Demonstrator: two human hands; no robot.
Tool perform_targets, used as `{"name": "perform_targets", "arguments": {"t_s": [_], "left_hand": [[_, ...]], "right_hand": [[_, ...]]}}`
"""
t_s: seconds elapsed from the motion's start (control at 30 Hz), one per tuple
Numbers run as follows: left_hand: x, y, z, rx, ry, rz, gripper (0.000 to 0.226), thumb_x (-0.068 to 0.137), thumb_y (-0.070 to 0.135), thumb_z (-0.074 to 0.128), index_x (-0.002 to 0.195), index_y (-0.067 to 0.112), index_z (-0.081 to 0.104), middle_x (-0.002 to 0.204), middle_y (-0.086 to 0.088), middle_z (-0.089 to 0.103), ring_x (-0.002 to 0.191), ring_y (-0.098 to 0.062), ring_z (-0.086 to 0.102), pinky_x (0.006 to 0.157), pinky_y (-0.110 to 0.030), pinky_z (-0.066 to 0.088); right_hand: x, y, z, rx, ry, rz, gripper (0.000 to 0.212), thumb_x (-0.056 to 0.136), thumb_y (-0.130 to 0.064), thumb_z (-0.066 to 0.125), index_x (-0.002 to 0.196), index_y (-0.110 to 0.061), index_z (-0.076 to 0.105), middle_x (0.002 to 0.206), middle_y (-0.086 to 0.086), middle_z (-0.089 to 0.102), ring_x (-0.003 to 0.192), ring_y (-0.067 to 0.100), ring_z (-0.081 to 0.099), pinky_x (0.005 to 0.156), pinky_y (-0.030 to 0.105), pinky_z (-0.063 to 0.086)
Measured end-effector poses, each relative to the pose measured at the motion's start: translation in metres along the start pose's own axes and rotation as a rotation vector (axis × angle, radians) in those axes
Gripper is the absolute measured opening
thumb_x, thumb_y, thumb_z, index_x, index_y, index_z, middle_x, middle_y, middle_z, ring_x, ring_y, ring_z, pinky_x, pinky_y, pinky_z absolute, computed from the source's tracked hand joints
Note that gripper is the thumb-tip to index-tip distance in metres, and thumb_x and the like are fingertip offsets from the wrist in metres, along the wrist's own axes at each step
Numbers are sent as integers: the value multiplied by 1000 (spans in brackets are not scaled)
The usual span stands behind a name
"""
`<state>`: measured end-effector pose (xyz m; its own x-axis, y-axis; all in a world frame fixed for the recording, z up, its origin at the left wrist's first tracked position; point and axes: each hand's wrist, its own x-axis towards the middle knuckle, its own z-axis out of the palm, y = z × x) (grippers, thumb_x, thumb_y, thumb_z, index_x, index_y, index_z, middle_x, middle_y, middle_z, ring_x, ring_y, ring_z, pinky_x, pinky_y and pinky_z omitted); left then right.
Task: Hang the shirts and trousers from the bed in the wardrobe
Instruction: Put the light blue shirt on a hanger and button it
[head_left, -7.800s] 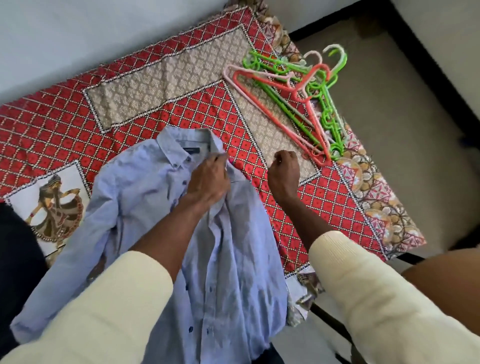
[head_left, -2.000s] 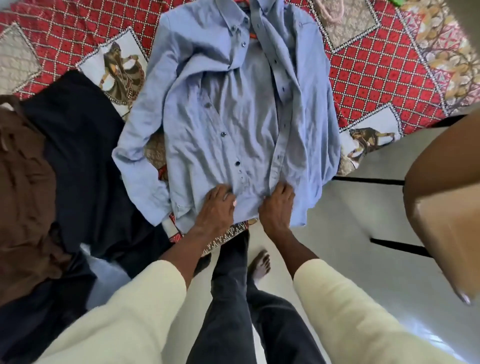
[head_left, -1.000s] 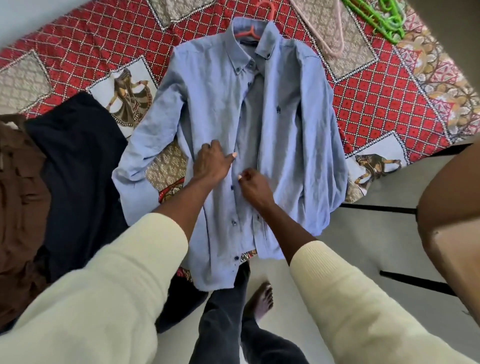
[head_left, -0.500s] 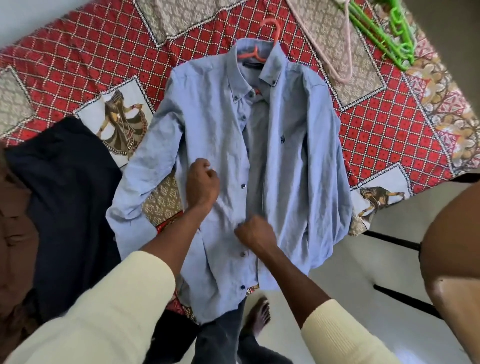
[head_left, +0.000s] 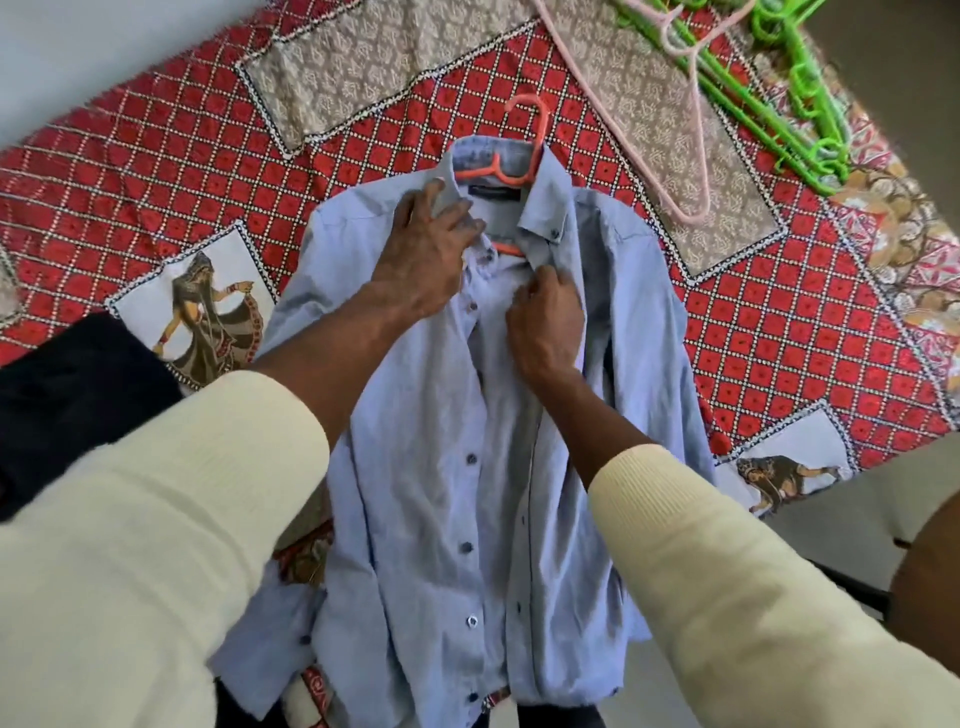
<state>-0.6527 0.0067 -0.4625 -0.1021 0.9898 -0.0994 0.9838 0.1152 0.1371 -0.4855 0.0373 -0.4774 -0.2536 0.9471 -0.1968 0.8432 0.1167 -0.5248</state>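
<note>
While the shirt lies flat: the light blue shirt (head_left: 457, 426) is spread on the bed (head_left: 810, 332), with an orange hanger (head_left: 522, 140) inside its collar.
Step now: doing up the top button, I think.
Left hand (head_left: 423, 254): fingers spread flat, pressing on the cloth by the collar.
Right hand (head_left: 545, 322): fingers curled, pinching the shirt's front edge.
Next move: close the front, then lift the shirt by the hanger's hook to the wardrobe.
More hangers: one pink hanger (head_left: 685, 130) and some green hangers (head_left: 769, 88) lie at the far right.
Hard to see: the button under the fingers; a dark garment (head_left: 67, 395) at the left is cut off; no wardrobe shows.
</note>
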Motion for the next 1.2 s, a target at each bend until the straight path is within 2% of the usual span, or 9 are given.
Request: {"name": "perform_targets", "arguments": {"t_s": [0.07,0.2,0.33,0.57,0.73,0.83,1.0,1.1,1.2], "left_hand": [[13,-7,0,85,-16,66,45,87,18,60,132,16,59,149,-14,44,143,-45,23,116,-57,14],[36,-1,5,100,-133,64,27,95,27,55,117,19,69,120,-6,64,135,-36,31,114,-51,7],[53,-1,3,106,-224,32,28,93,30,58,115,16,69,112,-7,66,123,-30,38,105,-45,19],[71,-3,-2,-262,-177,-294,23,92,34,61,101,14,67,104,-9,65,115,-30,50,96,-40,28],[72,-3,-5,-344,-326,-329,18,90,31,63,92,13,64,95,-5,68,103,-28,59,97,-43,36],[71,-6,-9,-433,-418,-304,17,82,26,74,73,14,66,73,-4,68,85,-26,66,78,-35,50],[62,-4,-1,-501,-275,-343,28,81,24,74,62,7,61,69,-11,66,74,-31,63,65,-37,49],[57,0,3,-581,-186,-422,26,81,22,76,64,8,63,70,-11,67,74,-29,64,68,-37,53],[58,7,0,-607,-154,-489,21,81,25,77,71,7,72,75,-8,72,75,-23,67,71,-34,55]], "right_hand": [[12,-11,12,-13,76,-123,29,82,-13,60,109,-1,60,110,20,61,100,40,57,79,42,45],[40,-13,30,-68,146,-64,46,79,-23,69,115,2,57,115,25,58,101,44,56,86,47,45],[49,-9,31,-47,115,-64,52,84,-23,65,126,5,51,126,28,53,114,45,51,98,47,40],[71,-20,14,-75,3,30,40,95,-33,57,116,0,50,126,21,51,107,38,57,87,40,47],[79,-28,7,-140,-74,99,31,94,-17,54,119,1,51,128,22,51,102,36,63,81,36,49],[79,-29,7,-162,-80,75,29,90,-8,52,117,4,53,124,23,53,100,37,64,80,36,50],[83,-33,4,-179,-104,99,30,97,-21,52,118,0,57,125,20,55,105,34,63,83,36,49],[86,-37,1,-63,-69,171,19,91,-9,51,101,-1,65,112,18,64,99,33,64,79,35,50],[83,-36,-4,203,-22,285,20,83,-10,55,64,-7,52,71,10,60,65,24,57,62,33,47]]}}
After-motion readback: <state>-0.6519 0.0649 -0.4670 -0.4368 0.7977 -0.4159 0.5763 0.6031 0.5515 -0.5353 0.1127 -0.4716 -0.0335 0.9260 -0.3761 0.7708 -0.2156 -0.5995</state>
